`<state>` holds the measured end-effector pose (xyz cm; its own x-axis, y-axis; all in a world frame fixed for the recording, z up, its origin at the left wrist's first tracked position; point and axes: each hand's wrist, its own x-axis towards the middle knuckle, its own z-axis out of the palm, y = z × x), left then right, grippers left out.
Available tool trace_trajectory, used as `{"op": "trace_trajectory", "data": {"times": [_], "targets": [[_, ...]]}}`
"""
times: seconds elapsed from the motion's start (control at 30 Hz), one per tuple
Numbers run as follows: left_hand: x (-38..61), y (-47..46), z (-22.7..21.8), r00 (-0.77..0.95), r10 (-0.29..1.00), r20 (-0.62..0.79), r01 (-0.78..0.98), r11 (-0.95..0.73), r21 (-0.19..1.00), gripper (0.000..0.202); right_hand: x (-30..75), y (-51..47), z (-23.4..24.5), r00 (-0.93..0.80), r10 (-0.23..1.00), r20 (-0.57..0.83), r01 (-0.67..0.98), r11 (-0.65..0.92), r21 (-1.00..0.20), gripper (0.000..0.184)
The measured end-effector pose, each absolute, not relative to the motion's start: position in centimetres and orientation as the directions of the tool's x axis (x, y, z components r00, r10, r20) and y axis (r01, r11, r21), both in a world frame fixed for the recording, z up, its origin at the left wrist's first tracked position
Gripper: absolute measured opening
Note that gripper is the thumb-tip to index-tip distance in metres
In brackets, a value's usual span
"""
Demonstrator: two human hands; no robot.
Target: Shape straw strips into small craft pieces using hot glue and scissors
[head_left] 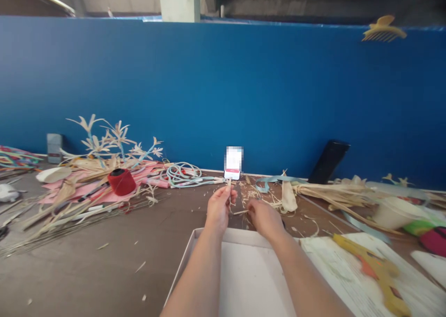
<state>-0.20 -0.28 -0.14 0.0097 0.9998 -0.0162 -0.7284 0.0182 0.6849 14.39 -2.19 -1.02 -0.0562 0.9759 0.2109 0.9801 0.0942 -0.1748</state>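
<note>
My left hand is raised above the far edge of a white box lid or tray. Its thumb and fingers pinch a thin pale strip that looks like dried husk. Lower and to the right, my right hand reaches down to the brown table with its fingers curled together among pale scraps. A narrow pale sliver lies at its fingertips; whether they grip it is hidden. Just beyond my left hand a phone with a lit screen leans upright.
On the left are husk flowers, a red thread spool and looped pale-blue cord. To the right stand a dark phone-like slab and a white bowl. A yellow glue gun rests on paper. A blue partition closes the back.
</note>
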Motion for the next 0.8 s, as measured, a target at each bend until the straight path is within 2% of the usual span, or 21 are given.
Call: {"op": "trace_trajectory", "data": {"times": [0.1, 0.2, 0.3, 0.4, 0.47, 0.6, 0.8], "targets": [[-0.2, -0.3, -0.2, 0.008, 1.000, -0.018, -0.723, 0.018, 0.690, 0.032, 14.3, -2.3, -1.0, -0.067, 0.973, 0.222, 0.973, 0.112, -0.199, 0.015], [-0.3, -0.2, -0.3, 0.003, 1.000, -0.025, -0.720, 0.020, 0.694, 0.031, 14.7, -2.2, -0.5, -0.034, 0.954, 0.297, 0.959, 0.114, -0.258, 0.015], [-0.3, -0.2, -0.3, 0.001, 0.999, -0.037, -0.721, 0.027, 0.693, 0.031, 16.3, -2.1, 0.3, 0.128, 0.895, 0.428, 0.918, 0.056, -0.392, 0.015], [-0.4, -0.2, -0.3, 0.008, 0.999, -0.041, -0.722, 0.034, 0.691, 0.031, 18.5, -2.1, 0.8, 0.360, 0.750, 0.554, 0.845, -0.010, -0.535, 0.017], [-0.3, -0.2, -0.3, 0.010, 0.999, -0.043, -0.724, 0.036, 0.689, 0.031, 19.6, -2.3, 0.9, 0.451, 0.667, 0.593, 0.808, -0.023, -0.589, 0.018], [-0.3, -0.2, -0.2, 0.002, 0.999, -0.052, -0.733, 0.037, 0.679, 0.031, 20.1, -2.4, 0.6, 0.492, 0.616, 0.615, 0.788, -0.015, -0.615, 0.020], [-0.4, -0.4, -0.1, 0.005, 0.999, -0.046, -0.736, 0.035, 0.677, 0.031, 20.3, -2.0, -0.3, 0.508, 0.670, 0.541, 0.775, -0.082, -0.626, 0.023]]}}
